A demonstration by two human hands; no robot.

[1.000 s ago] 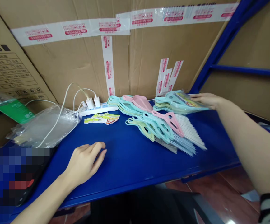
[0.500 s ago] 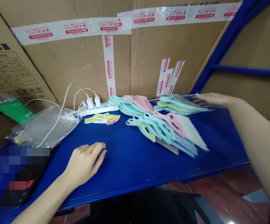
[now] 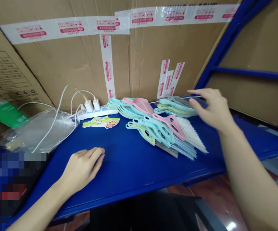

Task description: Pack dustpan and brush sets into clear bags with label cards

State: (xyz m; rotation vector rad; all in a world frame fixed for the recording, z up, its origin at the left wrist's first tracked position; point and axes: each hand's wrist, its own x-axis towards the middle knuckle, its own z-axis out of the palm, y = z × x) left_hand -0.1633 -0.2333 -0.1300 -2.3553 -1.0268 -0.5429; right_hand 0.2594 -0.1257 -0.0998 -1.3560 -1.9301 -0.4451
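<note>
My left hand [image 3: 86, 166] rests on the blue tabletop [image 3: 119, 163], its fingers loosely curled together with nothing visible in them. My right hand [image 3: 209, 107] is raised over the back right of the table. Its thumb and fingers are apart and it holds nothing. Just left of its fingertips lies a stack of pale blue and green dustpans in clear plastic [image 3: 175, 105]. Several small hand brushes lie fanned out in front: a pink brush [image 3: 171, 122], blue brushes [image 3: 161, 131] and a green brush [image 3: 147, 134]. A pink dustpan [image 3: 141, 105] tops a second stack of blue and green dustpans [image 3: 119, 106].
A white power strip [image 3: 99, 112] with chargers and cables stands at the back, behind yellow-green printed labels [image 3: 102, 122]. Clear plastic bags [image 3: 45, 128] and a green-labelled bottle [image 3: 8, 114] lie left. Cardboard boxes [image 3: 143, 48] and a blue metal frame [image 3: 222, 48] border the table.
My right hand has moved left and up, lifting away from the right end of the plastic-wrapped dustpans. The left hand stays on the tabletop. The view has shifted slightly right.
</note>
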